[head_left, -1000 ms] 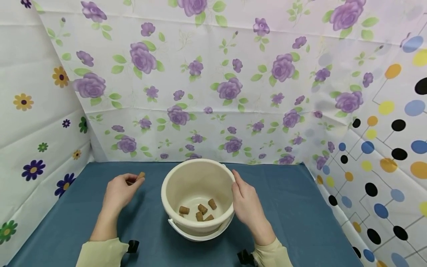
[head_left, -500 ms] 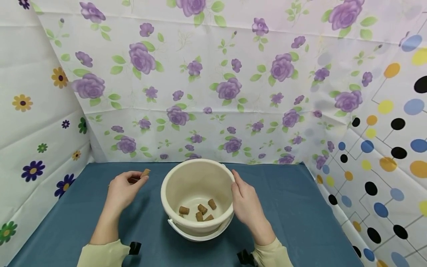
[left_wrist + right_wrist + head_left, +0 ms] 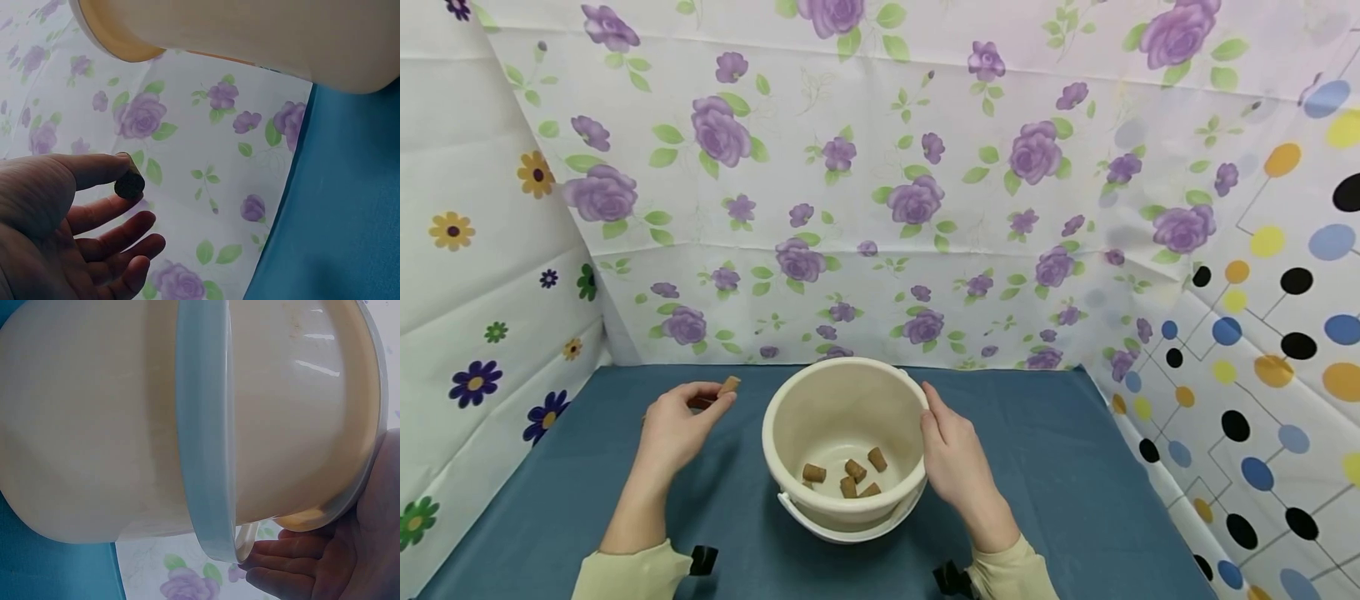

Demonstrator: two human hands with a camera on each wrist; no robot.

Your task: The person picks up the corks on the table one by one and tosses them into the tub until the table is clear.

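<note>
My left hand [image 3: 677, 425] pinches a small brown cork [image 3: 728, 386] between thumb and fingertip, raised over the table left of the bucket. In the left wrist view the cork [image 3: 129, 183] shows its dark round end, and the other fingers are loosely bent below it. A cream plastic bucket [image 3: 842, 396] stands mid-table with several corks [image 3: 855, 470] scattered on its bottom. My right hand [image 3: 955, 458] grips its rim on the right side. The right wrist view shows those fingers [image 3: 290, 565] close by the handle's pivot; the rim hides part of them.
The bucket's white handle [image 3: 850, 533] hangs down along its near side. A dark blue cloth [image 3: 1045, 467] covers the table. Flowered sheets [image 3: 865, 167] stand behind and at the left, with a dotted sheet [image 3: 1285, 333] at the right.
My left hand has moved slightly right and up with the cork, then nearly stopped. The right hand and bucket have stayed in place.
</note>
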